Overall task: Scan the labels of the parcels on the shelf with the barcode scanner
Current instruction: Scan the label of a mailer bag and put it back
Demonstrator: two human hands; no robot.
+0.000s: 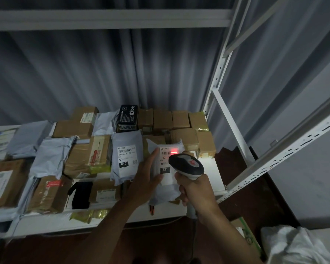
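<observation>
On the white shelf (215, 174), toward its right end, a grey poly mailer marked 231 (165, 180) is propped up for scanning. The left hand (148, 180) holds this mailer from its left side, thumb laid across the lower part of the label (166, 164) and fingers curled behind the bag, tilting the face toward the camera. The right hand (195, 189) has its grip clenched round the handle of the barcode scanner (187, 164), whose head points at the label from just right of the mailer. A red glow (174, 151) lies on the barcode at the label's top right, so I judge the scanning step for this parcel to be in hand now.

The next move likely calls for setting the 231 mailer down and picking or tilting another parcel so its barcode faces the scanner; the glare and bag wrinkles may need flattening for a clean read.

Readable writing: "231" in red and again white on a black box on the held label. Just left of the held mailer, another grey mailer (127, 159) reads "010-010-L30-55" with "010" on a black box. Behind that one, a black packet (127, 118) bears white Chinese characters, too small to read surely. Brown cartons (181, 120) fill the shelf behind the held mailer.
</observation>
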